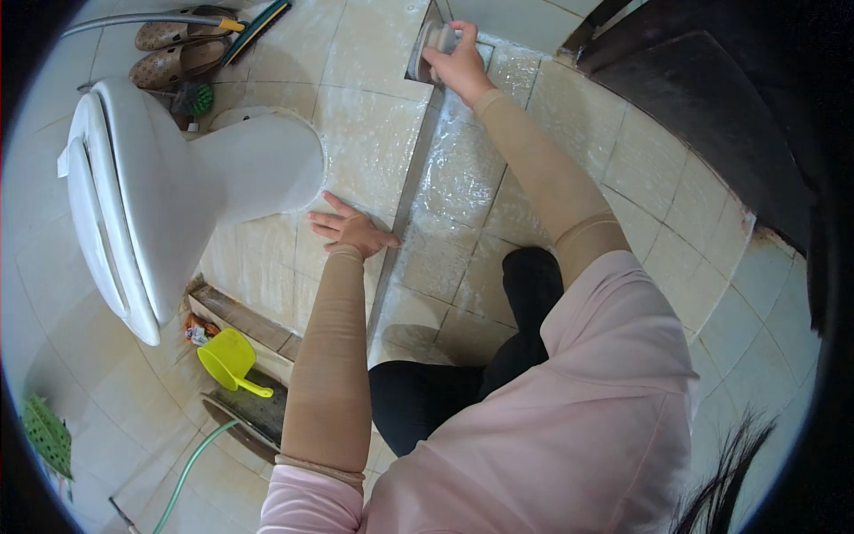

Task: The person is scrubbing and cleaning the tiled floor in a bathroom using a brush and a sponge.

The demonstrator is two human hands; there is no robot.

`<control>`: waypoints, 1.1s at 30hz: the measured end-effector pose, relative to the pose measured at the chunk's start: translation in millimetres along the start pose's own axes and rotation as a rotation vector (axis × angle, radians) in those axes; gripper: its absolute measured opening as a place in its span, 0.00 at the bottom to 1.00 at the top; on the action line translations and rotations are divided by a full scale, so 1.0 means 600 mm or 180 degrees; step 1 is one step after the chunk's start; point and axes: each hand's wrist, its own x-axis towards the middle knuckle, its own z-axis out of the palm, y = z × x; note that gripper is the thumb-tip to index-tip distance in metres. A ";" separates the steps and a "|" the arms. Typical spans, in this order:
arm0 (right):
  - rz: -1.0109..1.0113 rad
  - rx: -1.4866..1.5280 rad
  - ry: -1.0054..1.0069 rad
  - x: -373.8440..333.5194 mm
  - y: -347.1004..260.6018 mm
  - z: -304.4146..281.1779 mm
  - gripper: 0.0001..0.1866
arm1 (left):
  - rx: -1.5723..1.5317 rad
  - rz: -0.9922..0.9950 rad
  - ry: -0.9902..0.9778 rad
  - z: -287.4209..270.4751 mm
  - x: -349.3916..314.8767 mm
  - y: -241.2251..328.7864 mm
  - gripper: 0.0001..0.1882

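Observation:
My right hand [461, 67] is stretched far forward to the edge of the tiled step [411, 169]. Its fingers are closed around a pale, greyish scrub brush [436, 43], whose underside is hidden. My left hand [354, 231] rests flat on top of the step with its fingers spread, close to the base of the white toilet [267, 165]. It holds nothing. Wet, soapy foam [467, 169] covers the lower floor tiles beside the step, below my right hand.
Brown clogs [178, 64], a green-edged broom [258, 31] and a green round brush [197, 98] lie beyond the toilet. A yellow dipper [229, 358] sits over a basin [236, 418] with a green hose [191, 463]. A dark door [703, 98] stands at right.

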 end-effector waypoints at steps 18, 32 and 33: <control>-0.0461 -0.0935 -0.0516 -0.364 0.102 0.058 0.28 | -0.0454 0.0284 0.0416 0.023 -0.001 -0.030 0.85; -0.0675 -0.1381 0.0538 -0.141 0.023 0.007 0.27 | -0.0312 -0.0171 0.0548 0.205 -0.069 -0.285 0.74; -0.0486 -0.1285 0.0449 -0.164 0.017 0.015 0.28 | -0.0402 -0.0220 0.0502 0.202 -0.071 -0.280 0.73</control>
